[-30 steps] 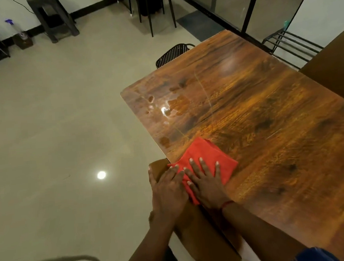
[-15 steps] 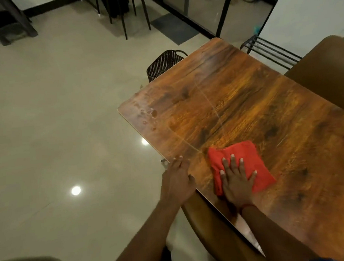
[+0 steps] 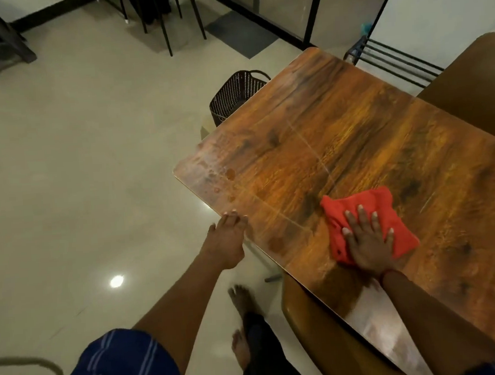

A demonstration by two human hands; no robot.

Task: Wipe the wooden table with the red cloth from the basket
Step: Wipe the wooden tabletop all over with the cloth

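One red cloth [image 3: 388,206], right of centre, on one wooden table [image 3: 339,128]. Right hand [image 3: 369,244] flat on it, fingers spread straight. Left hand [image 3: 226,241] at table's left edge, fingers relaxed, tips blurred. One basket [image 3: 234,96], upper centre, partly behind table.

Under my right hand [image 3: 369,244] the red cloth [image 3: 368,208] is soft, matt, rumpled fabric. It lies on a wooden table [image 3: 339,140] whose dark-grained top is smooth and glossy, with dull blotches near the corner. The basket [image 3: 235,96] looks like dark perforated plastic, and the pale floor [image 3: 78,170] shines like polished tile.
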